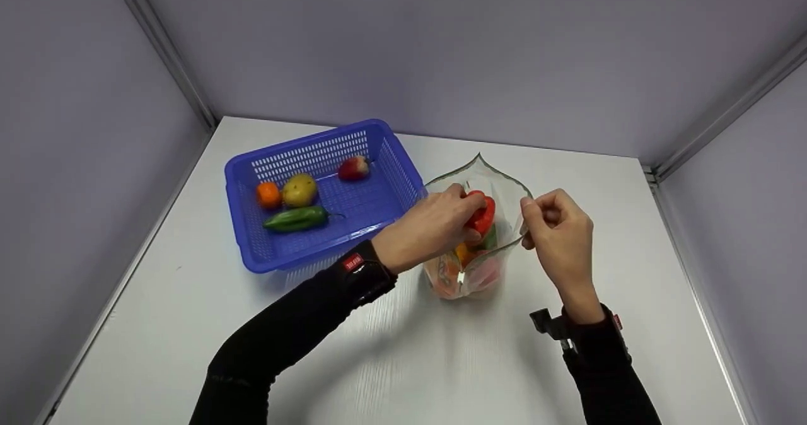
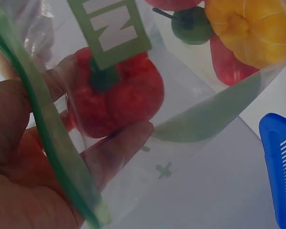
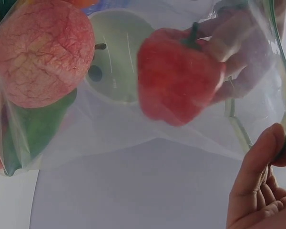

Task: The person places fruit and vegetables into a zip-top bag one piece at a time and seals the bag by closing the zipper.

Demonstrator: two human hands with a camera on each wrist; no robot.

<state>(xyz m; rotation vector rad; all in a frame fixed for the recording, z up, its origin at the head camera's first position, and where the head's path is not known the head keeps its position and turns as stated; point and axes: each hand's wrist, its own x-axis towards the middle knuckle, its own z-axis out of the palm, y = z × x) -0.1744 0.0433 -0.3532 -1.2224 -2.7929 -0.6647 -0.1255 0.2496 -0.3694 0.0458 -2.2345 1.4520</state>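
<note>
Just inside the zip bag (image 1: 509, 201), the left hand (image 1: 437, 223) grips a red pepper (image 1: 481, 215) above other produce (image 1: 464, 256); the right hand (image 1: 564, 239) pinches the bag's right edge. Just left of the bag sits a blue basket (image 1: 365, 205).

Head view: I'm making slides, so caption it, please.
Beside a blue basket, left hand holds a red pepper inside an open bag pinched by the right hand.

The bell pepper (image 3: 174, 81) is coloured red, its stem (image 3: 194, 36) green; the clear bag (image 1: 507, 188) is edged in green, the basket (image 1: 362, 207) coloured blue.
</note>
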